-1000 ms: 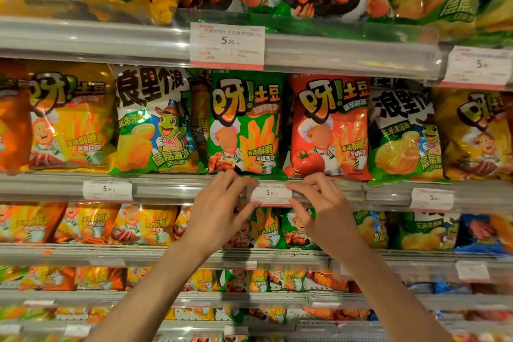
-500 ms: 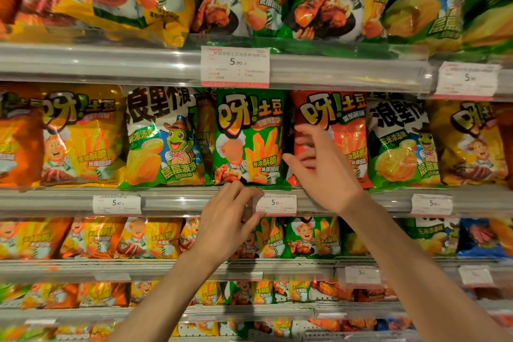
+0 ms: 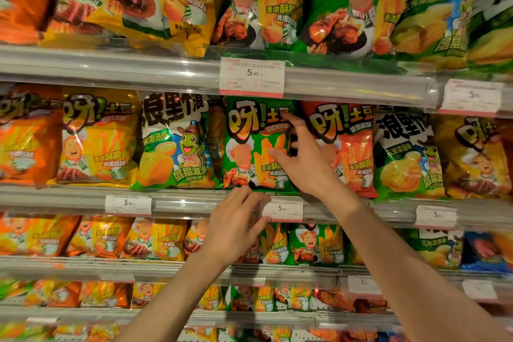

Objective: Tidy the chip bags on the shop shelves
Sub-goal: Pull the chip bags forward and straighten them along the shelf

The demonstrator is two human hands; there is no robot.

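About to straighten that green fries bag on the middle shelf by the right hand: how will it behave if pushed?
The green bag looks puffed and glossy, so it is probably light, yielding and slippery under the right hand. It stands on its bottom edge between neighbouring bags, so a push up high may tip it backward.

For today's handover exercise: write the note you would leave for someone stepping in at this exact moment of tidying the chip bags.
Left hand: open, fingers on the shelf rail beside the price tag, holding nothing.
Right hand: open, fingers spread at the seam between the green chip bag and the red chip bag; no grip taken yet.
Both bags stand upright on the middle shelf.
Done: nothing visibly finished.
Left: likely square up these two bags, then check the rest of the row.
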